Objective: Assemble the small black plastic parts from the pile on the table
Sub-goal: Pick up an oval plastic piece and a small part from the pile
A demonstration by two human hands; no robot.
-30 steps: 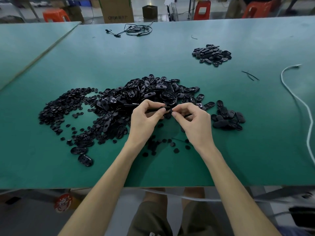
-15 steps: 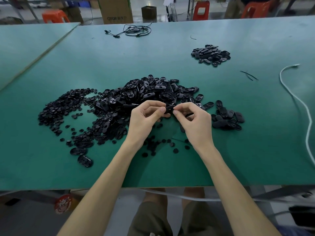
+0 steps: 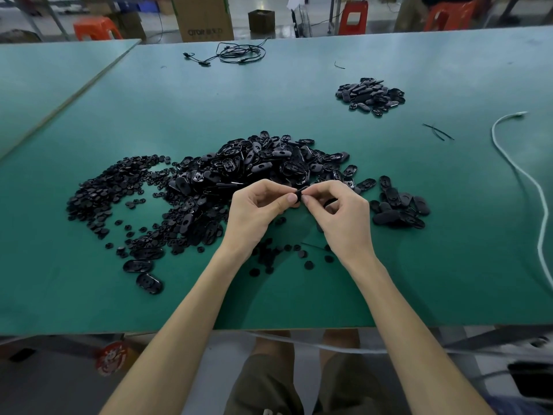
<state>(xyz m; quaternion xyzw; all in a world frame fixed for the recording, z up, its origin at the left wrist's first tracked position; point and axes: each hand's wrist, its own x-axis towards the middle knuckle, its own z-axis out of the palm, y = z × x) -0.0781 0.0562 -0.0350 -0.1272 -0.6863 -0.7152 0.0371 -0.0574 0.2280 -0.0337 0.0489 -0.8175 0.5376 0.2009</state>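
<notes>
Left hand point(image 3: 257, 211): my grip pinches a small black plastic part point(image 3: 300, 193) between thumb and forefinger tips, other fingers curled under.
Right hand point(image 3: 344, 217): grip pinches the same part from the opposite side; its fingertips nearly touch my left ones.
Part: held between both hands, above the flat green surface point(image 3: 299, 301), just on the near side of the main pile. Mostly hidden by fingertips, so I can't tell its shape.
Main pile point(image 3: 269, 160): heap of black oval plastic shells, mid-surface, just beyond my hands.
Disc pile point(image 3: 113, 187): spread of small black round plastic discs, left of the main pile and merging into it.
Loose discs point(image 3: 287, 256): a few scattered on the surface below my wrists.
Right cluster point(image 3: 398, 208): small group of black oval pieces, just right of my right hand, apart from the main pile.
Far pile point(image 3: 369, 95): smaller heap of black oval pieces, far right, well apart from the rest.
Near-left shells point(image 3: 143, 271): two single oval shells lying flat, left of my left forearm.
White cord point(image 3: 532, 181): runs along the right side of the surface.
Black cable point(image 3: 236, 53): tangled bundle at the far edge.
Background: brown cardboard box point(image 3: 203, 19) and orange plastic stools point(image 3: 95, 26) on the floor past the surface.
</notes>
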